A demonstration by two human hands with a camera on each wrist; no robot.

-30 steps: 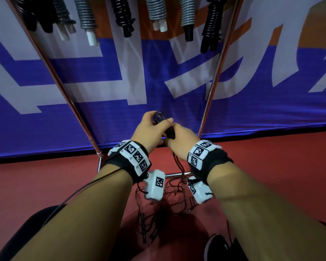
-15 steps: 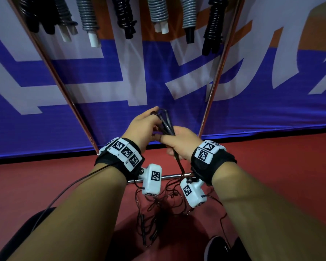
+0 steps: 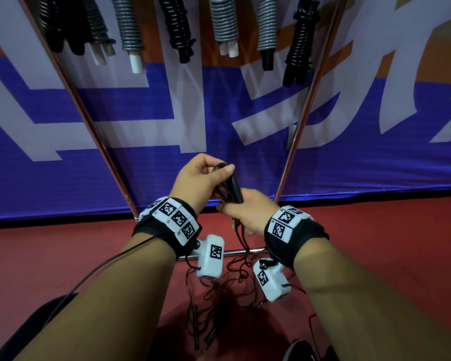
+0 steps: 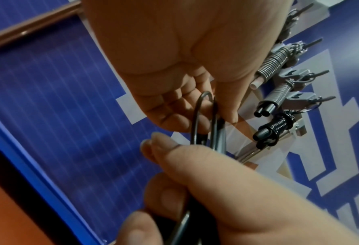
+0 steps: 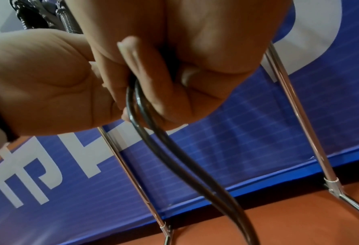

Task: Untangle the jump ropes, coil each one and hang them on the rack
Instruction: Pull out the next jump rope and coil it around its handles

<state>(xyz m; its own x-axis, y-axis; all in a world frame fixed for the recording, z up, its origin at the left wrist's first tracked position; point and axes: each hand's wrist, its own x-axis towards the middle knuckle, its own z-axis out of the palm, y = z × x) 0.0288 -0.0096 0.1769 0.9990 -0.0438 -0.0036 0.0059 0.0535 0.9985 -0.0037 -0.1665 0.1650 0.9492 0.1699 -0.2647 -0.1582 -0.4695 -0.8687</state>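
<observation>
In the head view, the left hand [image 3: 201,182] and right hand [image 3: 246,213] both clasp a thin black jump rope [image 3: 233,190] before the rack [image 3: 296,136], loose cord trailing to the floor. The left wrist view shows 2 cord loops pinched in left fingers [image 4: 174,106]. In the right wrist view, 2 strands leave the curled right fingers [image 5: 136,69], handles hidden.

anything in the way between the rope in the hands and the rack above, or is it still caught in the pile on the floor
Nothing visible blocks the way up to the metal rack. But the thin black jump rope, gripped by the left hand and right hand, trails down into the tangled pile of dark ropes on the red floor; whether it is knotted there cannot be told.
</observation>
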